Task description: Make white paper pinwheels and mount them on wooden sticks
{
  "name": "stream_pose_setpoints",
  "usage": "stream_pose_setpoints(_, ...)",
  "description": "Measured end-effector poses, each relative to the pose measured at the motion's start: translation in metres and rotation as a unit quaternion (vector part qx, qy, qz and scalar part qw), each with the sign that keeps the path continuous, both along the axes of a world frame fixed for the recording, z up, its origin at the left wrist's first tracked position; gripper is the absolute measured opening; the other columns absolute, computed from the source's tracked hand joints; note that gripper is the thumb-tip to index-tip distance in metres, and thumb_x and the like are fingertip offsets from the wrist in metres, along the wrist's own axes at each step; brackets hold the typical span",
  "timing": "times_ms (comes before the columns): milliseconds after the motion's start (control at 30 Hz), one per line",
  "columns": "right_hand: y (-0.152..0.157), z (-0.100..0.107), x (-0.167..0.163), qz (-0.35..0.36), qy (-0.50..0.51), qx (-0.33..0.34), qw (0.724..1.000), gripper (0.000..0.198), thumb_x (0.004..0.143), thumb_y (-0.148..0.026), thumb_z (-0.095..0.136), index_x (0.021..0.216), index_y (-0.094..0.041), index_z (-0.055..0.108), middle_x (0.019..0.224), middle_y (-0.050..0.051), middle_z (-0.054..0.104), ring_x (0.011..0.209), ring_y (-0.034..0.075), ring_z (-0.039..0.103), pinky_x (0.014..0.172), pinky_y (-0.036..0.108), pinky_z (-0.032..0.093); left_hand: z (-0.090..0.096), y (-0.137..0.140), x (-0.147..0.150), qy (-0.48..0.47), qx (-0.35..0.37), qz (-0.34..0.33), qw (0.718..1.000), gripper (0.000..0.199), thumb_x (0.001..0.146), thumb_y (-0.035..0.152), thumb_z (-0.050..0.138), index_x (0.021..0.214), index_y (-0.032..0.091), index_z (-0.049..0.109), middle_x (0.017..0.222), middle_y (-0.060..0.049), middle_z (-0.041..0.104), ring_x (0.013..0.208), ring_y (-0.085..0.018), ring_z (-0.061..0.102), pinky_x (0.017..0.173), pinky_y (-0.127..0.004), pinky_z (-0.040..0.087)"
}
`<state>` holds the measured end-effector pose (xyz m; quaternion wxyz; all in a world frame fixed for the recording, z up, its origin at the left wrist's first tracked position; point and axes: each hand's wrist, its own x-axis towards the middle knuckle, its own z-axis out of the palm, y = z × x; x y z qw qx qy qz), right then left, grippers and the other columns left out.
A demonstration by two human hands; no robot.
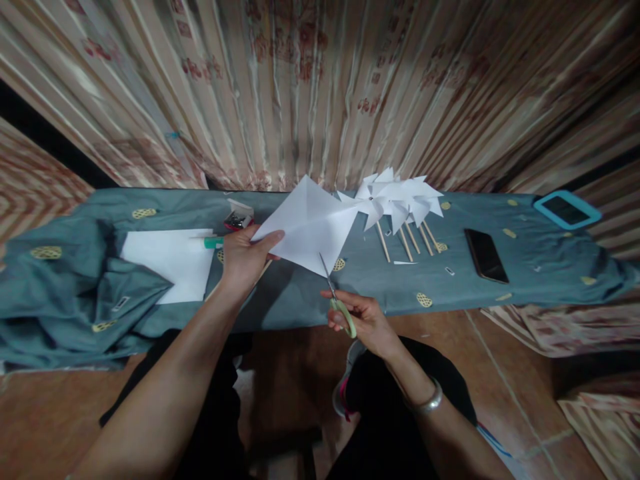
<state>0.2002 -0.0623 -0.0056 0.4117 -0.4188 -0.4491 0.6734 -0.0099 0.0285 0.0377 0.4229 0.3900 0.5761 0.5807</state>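
My left hand (pixel 246 257) pinches the left corner of a white paper square (pixel 313 223), thumb on top. The sheet is held up with one corner pointing toward me and shows faint diagonal creases. In my right hand (pixel 363 317) are scissors (pixel 341 313) with pale green handles, fingers through the loops. Their blades meet the paper near its lower corner; how far they cut in I cannot make out. Just right of the sheet, several white paper pinwheels (pixel 395 200) on wooden sticks (pixel 406 243) lie overlapping.
A blue-green cloth (pixel 300 300) covers the narrow table. White sheets (pixel 175 257), a green-capped glue stick or marker (pixel 213 243) and a small open box (pixel 239 215) lie on the left. To the right are a dark phone (pixel 486 255) and a blue-framed tablet (pixel 567 209). Curtains (pixel 310 87) hang behind.
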Motion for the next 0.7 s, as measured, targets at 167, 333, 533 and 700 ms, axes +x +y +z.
stream_pose_setpoints(167, 0.000, 0.000, 0.000, 0.011, -0.020, 0.024, 0.999, 0.039, 0.073, -0.039, 0.078, 0.108, -0.023, 0.071, 0.067, -0.002, 0.064, 0.060, 0.009, 0.057, 0.057, 0.024, 0.051, -0.003, -0.002, 0.002, 0.005, -0.011, -0.013, 1.000, 0.030, 0.058, 0.034, 0.079, 0.082, 0.015, 0.076, 0.071, -0.004, 0.073, 0.057, -0.017, 0.064, 0.047, -0.027, 0.052)
stream_pose_setpoints(333, 0.001, 0.004, -0.001, 0.006, -0.032, 0.030, 0.999, 0.041, 0.071, -0.041, 0.079, 0.106, -0.022, 0.072, 0.068, -0.002, 0.064, 0.058, 0.008, 0.055, 0.059, 0.024, 0.051, -0.009, -0.003, 0.004, 0.004, -0.010, -0.026, 1.000, 0.032, 0.059, 0.035, 0.079, 0.084, 0.015, 0.076, 0.075, -0.003, 0.074, 0.057, -0.016, 0.064, 0.048, -0.026, 0.052)
stream_pose_setpoints(533, 0.002, -0.003, -0.001, -0.004, -0.014, 0.009, 1.000, 0.043, 0.067, -0.042, 0.081, 0.104, -0.022, 0.072, 0.063, -0.003, 0.062, 0.060, 0.009, 0.058, 0.055, 0.022, 0.049, -0.008, -0.003, 0.002, 0.011, -0.001, -0.032, 0.999, 0.034, 0.059, 0.034, 0.079, 0.086, 0.015, 0.076, 0.072, -0.003, 0.073, 0.056, -0.016, 0.063, 0.047, -0.025, 0.052)
stream_pose_setpoints(700, 0.002, -0.007, 0.000, -0.006, -0.017, 0.002, 1.000, 0.046, 0.068, -0.044, 0.080, 0.107, -0.022, 0.071, 0.064, -0.003, 0.062, 0.060, 0.010, 0.059, 0.054, 0.023, 0.050, -0.008, -0.003, 0.002, 0.015, -0.003, -0.023, 1.000, 0.033, 0.059, 0.035, 0.078, 0.085, 0.015, 0.076, 0.070, -0.002, 0.072, 0.056, -0.015, 0.063, 0.048, -0.025, 0.053)
